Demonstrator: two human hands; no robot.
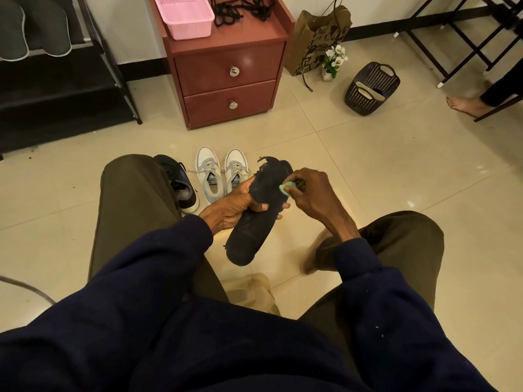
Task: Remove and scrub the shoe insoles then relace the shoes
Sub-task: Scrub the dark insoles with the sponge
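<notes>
Now: long black flat foam insole (249, 239) up in air between knees. Left hand (232, 206) wraps its middle, thumb on top. Right hand (311, 193) pinches small green sponge (285, 189), pressed on toe half. Insole looks light, soft, bendy. Toe edge torn, ragged, could rip more. Best hold middle, rub gently. 2 white-grey lace-up sneakers (208, 176) on floor behind. Loose black laces (243, 8) on red-brown wooden cabinet (226, 63).

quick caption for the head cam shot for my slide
Seated person's left hand holds a dark insole while the right hand presses a green sponge to it.
</notes>
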